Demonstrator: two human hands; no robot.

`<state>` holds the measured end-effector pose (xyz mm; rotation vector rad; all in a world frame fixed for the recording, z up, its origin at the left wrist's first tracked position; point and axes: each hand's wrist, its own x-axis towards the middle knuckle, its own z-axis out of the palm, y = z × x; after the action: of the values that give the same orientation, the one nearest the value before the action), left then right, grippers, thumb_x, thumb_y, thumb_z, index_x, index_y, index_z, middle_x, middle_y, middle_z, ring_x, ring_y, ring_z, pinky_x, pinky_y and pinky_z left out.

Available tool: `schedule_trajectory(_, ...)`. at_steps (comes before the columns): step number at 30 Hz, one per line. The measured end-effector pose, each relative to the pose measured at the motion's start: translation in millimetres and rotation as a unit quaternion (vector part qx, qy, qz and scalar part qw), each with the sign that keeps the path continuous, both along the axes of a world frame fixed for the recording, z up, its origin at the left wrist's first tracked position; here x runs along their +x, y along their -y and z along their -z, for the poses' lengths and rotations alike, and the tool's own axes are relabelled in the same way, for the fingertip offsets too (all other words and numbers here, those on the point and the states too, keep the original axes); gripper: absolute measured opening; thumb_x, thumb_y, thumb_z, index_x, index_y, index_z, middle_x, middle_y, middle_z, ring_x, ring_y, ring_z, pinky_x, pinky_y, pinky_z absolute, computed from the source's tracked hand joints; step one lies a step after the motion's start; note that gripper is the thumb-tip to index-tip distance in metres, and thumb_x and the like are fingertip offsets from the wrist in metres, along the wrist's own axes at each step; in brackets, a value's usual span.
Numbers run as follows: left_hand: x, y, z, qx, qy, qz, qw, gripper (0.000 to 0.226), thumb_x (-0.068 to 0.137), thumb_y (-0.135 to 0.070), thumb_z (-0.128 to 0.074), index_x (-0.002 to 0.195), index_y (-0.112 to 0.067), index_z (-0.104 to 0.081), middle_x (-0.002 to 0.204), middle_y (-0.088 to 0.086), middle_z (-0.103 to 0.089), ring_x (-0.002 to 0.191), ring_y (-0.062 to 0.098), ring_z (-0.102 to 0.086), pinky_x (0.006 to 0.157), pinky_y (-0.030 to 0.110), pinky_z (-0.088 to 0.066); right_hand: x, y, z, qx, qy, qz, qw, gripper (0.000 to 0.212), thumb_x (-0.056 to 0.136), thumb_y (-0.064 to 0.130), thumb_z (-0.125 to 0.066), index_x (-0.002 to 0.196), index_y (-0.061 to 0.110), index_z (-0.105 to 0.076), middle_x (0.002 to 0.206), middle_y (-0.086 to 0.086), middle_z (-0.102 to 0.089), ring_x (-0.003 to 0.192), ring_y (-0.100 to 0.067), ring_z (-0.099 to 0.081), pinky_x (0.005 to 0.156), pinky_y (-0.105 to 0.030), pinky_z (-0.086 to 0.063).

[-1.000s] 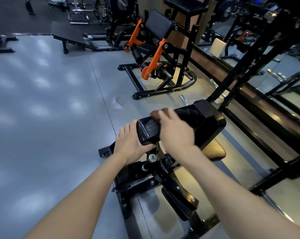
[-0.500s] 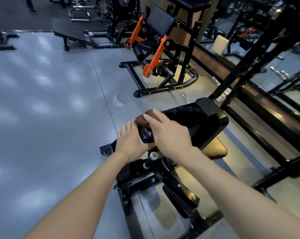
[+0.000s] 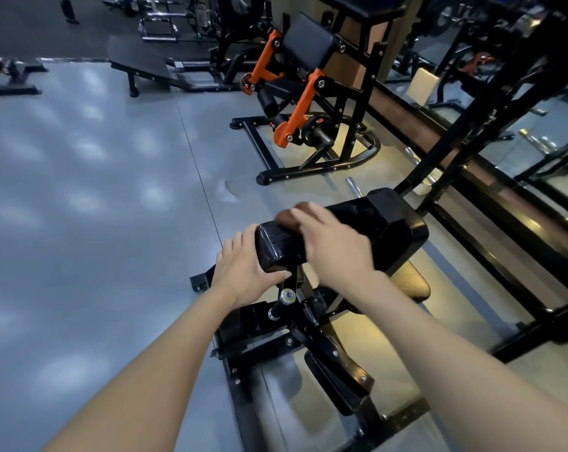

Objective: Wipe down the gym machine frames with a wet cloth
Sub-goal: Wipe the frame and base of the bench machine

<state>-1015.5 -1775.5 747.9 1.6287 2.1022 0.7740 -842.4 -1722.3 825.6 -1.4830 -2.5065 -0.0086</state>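
A black padded rest [image 3: 374,223] tops a black gym machine frame [image 3: 308,337] right below me. My left hand [image 3: 246,272] grips the near left end of the pad, thumb curled under it. My right hand [image 3: 334,246] lies on top of the pad and presses a brown cloth [image 3: 289,216] against it; only the cloth's far edge shows past the fingers. Streaks show on the pad's surface.
An orange-and-black machine [image 3: 302,115] stands ahead on the grey floor [image 3: 96,190]. A black slanted upright [image 3: 471,119] rises at the right beside a wall mirror [image 3: 537,141]. A flat black bench [image 3: 139,60] lies farther back left. A chrome bar [image 3: 352,187] lies on the floor.
My right hand slid the cloth along the pad's top toward its near left end and back a little. The left hand kept its hold on the pad's end.
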Motion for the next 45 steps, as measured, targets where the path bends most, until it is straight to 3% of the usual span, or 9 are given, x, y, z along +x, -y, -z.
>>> schedule_trajectory(6, -0.7, 0.4, -1.7, -0.016, -0.003, 0.001, 1.000, 0.100, 0.068, -0.073, -0.076, 0.146, -0.035, -0.027, 0.131, -0.008, -0.044, 0.123, 0.020, -0.038, 0.106, 0.042, -0.038, 62.8, -51.9, -7.4, -0.026, -0.060, 0.184, 0.981, 0.046, 0.112, 0.036, -0.029, 0.157, 0.040, -0.039, 0.165, 0.003, -0.034, 0.107, -0.030, -0.067, 0.090, -0.043, -0.056)
schedule_trajectory(13, 1.5, 0.3, -2.6, -0.026, -0.012, -0.008, 1.000, 0.102, 0.067, -0.071, -0.077, 0.147, -0.031, -0.028, 0.130, -0.006, -0.045, 0.122, 0.022, -0.039, 0.106, 0.042, -0.038, 40.6, -25.4, 2.7, -0.003, 0.000, -0.040, 0.999, 0.044, 0.110, 0.036, -0.037, 0.153, 0.047, -0.037, 0.164, 0.015, -0.033, 0.102, -0.024, -0.069, 0.080, -0.043, -0.061)
schedule_trajectory(17, 1.1, 0.1, -2.7, -0.024, -0.007, -0.009, 1.000, 0.103, 0.068, -0.070, -0.078, 0.149, -0.031, -0.028, 0.133, -0.005, -0.044, 0.124, 0.021, -0.038, 0.109, 0.042, -0.038, 75.6, -67.6, -7.3, -0.023, -0.036, 0.091, 0.995, 0.043, 0.112, 0.040, -0.032, 0.153, 0.048, -0.038, 0.165, 0.013, -0.035, 0.111, -0.026, -0.068, 0.091, -0.045, -0.058)
schedule_trajectory(19, 1.0, -0.1, -1.7, -0.026, -0.008, -0.009, 1.000, 0.103, 0.068, -0.071, -0.078, 0.149, -0.031, -0.027, 0.133, -0.006, -0.044, 0.123, 0.021, -0.038, 0.108, 0.041, -0.038, 72.3, -64.0, -4.9, -0.018, -0.045, 0.126, 0.991, 0.044, 0.112, 0.038, -0.031, 0.155, 0.040, -0.040, 0.164, 0.005, -0.036, 0.100, -0.024, -0.068, 0.081, -0.038, -0.057)
schedule_trajectory(21, 0.4, -0.8, -0.1, -0.027, -0.009, -0.008, 1.000, 0.104, 0.067, -0.072, -0.077, 0.149, -0.031, -0.027, 0.134, -0.007, -0.044, 0.123, 0.021, -0.038, 0.107, 0.041, -0.039, 50.2, -38.9, 0.6, -0.015, -0.037, 0.074, 0.996, 0.044, 0.111, 0.035, -0.033, 0.154, 0.036, -0.040, 0.162, 0.002, -0.036, 0.082, -0.022, -0.066, 0.066, -0.032, -0.055)
schedule_trajectory(26, 0.1, -3.0, -0.3, -0.017, -0.016, -0.002, 1.000, 0.098, 0.066, -0.070, -0.077, 0.145, -0.032, -0.031, 0.124, -0.010, -0.043, 0.117, 0.020, -0.039, 0.102, 0.040, -0.040, 20.3, -6.6, 21.4, 0.017, 0.008, -0.101, 0.995, 0.048, 0.108, 0.037, -0.041, 0.155, 0.043, -0.034, 0.167, 0.010, -0.031, 0.085, -0.030, -0.067, 0.064, -0.043, -0.059)
schedule_trajectory(34, -0.9, -0.6, -1.5, -0.013, -0.012, 0.005, 1.000, 0.100, 0.065, -0.070, -0.078, 0.144, -0.030, -0.032, 0.128, -0.006, -0.046, 0.118, 0.020, -0.041, 0.103, 0.042, -0.041, 45.8, -34.0, 9.3, -0.019, -0.103, 0.118, 0.988, 0.045, 0.111, 0.041, -0.027, 0.155, 0.038, -0.037, 0.163, 0.005, -0.036, 0.087, -0.028, -0.070, 0.078, -0.045, -0.062)
schedule_trajectory(40, -1.3, 3.9, -2.1, 0.007, 0.017, 0.017, 1.000, 0.094, 0.059, -0.078, -0.062, 0.137, -0.031, -0.041, 0.122, -0.006, -0.047, 0.117, 0.022, -0.042, 0.102, 0.043, -0.042, -24.2, 34.5, 19.9, -0.016, -0.044, -0.053, 0.997, 0.047, 0.110, 0.041, -0.037, 0.156, 0.049, -0.033, 0.168, 0.019, -0.024, 0.099, -0.028, -0.070, 0.075, -0.040, -0.057)
schedule_trajectory(45, -35.4, 23.7, 25.5, -0.065, 0.025, 0.036, 0.997, 0.131, 0.061, -0.068, -0.080, 0.160, -0.033, -0.002, 0.154, 0.000, -0.032, 0.143, 0.026, -0.029, 0.120, 0.048, -0.026, 6.9, 6.2, 16.7, 0.011, -0.073, 0.074, 0.995, 0.044, 0.111, 0.043, -0.033, 0.154, 0.051, -0.035, 0.165, 0.018, -0.031, 0.113, -0.026, -0.067, 0.087, -0.043, -0.059)
